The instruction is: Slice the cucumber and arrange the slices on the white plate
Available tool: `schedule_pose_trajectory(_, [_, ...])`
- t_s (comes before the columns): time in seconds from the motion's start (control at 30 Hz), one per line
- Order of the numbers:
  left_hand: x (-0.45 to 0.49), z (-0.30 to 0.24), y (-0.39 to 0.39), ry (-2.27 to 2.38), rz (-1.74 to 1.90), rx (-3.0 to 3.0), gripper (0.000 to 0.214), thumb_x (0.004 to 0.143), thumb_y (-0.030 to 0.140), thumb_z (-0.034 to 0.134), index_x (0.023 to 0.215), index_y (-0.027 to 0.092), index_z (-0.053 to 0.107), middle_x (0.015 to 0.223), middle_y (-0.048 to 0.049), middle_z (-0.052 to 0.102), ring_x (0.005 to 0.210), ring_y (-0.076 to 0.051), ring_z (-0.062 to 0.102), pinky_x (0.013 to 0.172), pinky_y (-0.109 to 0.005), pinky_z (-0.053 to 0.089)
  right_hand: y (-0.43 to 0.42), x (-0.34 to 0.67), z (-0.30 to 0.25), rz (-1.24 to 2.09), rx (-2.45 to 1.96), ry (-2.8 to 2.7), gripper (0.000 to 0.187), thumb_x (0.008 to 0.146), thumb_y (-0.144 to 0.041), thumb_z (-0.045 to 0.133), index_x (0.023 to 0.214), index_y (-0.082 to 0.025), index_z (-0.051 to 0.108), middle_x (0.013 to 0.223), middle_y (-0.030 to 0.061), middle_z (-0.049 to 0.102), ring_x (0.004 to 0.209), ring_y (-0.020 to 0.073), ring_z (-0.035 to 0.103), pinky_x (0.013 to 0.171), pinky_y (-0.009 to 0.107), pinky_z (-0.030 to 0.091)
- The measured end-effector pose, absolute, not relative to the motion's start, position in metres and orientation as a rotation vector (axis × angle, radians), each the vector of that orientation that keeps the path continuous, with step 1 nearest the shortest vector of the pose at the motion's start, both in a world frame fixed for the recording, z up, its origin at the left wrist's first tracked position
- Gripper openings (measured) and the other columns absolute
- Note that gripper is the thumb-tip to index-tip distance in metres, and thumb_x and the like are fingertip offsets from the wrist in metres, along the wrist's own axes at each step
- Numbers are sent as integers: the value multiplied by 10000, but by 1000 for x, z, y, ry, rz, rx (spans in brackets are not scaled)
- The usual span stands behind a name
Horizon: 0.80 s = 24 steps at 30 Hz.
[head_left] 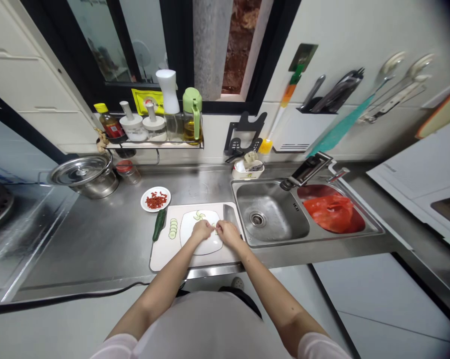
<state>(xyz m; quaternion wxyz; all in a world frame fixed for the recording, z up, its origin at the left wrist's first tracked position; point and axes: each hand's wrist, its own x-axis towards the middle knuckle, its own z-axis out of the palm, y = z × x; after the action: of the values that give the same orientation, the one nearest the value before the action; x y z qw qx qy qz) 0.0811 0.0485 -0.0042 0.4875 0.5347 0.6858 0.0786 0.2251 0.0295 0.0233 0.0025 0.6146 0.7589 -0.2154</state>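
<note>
Both my hands meet over a white plate (187, 228) that lies on a pale cutting board (165, 254). My left hand (201, 230) and my right hand (226, 232) are closed in pinches, fingertips together on a small cucumber slice between them. A few cucumber slices (199, 215) lie at the plate's far edge. More slices (172, 228) sit in a row on the board beside a cucumber half (159, 224). A knife blade (229, 213) rests on the board's right side.
A small dish of red chilli pieces (155, 199) stands behind the board. The double sink (273, 219) lies to the right, with a red bag (333, 212) in its far basin. A lidded steel pot (83, 175) is at left, condiment bottles (165, 119) on the shelf.
</note>
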Motion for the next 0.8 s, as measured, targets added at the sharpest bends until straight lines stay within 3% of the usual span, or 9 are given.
schedule_pose_trajectory(0.17, [83,-4,48,1759,186,1419,171,768,344,644,747,178,610,816,-54,700,810,-183,644,683,-244,429,16,224,22,-553,1961,2408,263,936,-290,407,1104,-209,592,1094,64,639,1023,173,539,786,238,354])
schedule_pose_trajectory(0.43, [83,-1,44,1797,169,1607,204,810,385,600,774,186,620,799,-47,689,766,-184,639,655,-251,417,-3,218,19,-437,2014,2256,335,969,-359,319,1137,-253,589,1027,56,677,937,178,603,700,242,364])
schedule_pose_trajectory(0.8, [86,2,42,1808,171,1655,203,823,384,583,852,189,636,865,-66,698,818,-194,639,669,-251,413,-9,215,15,-445,2027,2231,370,973,-356,298,1249,-283,533,1021,54,700,912,172,634,702,235,372])
